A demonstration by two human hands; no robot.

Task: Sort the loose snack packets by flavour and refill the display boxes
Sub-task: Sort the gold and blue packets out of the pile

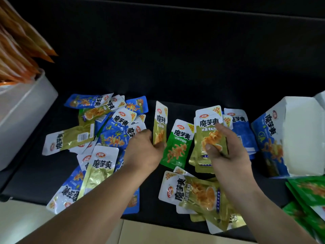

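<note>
While one olive packet (160, 124) is held upright by the left hand (144, 150), its lower end pinched between curled fingers and thumb, a stack of olive packets (209, 138) is gripped by the right hand (226, 152), the thumb pressed on its front and the other fingers curled round its right side. How many packets are in that stack cannot be counted. Both are held over the middle of the counter (151, 205).

One green packet (177, 143) is seen lying flat between the two hands. A blue stack (241, 129) is laid just behind the right hand, its number hidden by overlap. One blue box (269, 138) is stood at the right edge with its white flap open. At least three more green packets (307, 196) are overlapped at the front right corner.

Toward the left, a mixed heap (105, 131) is spread, in which three olive packets can be counted among overlapping blue ones. A front pile (193, 191) of olive packets is laid by the front edge. One white tub (26, 110) of orange packets (15, 55) is set at the left edge.
</note>
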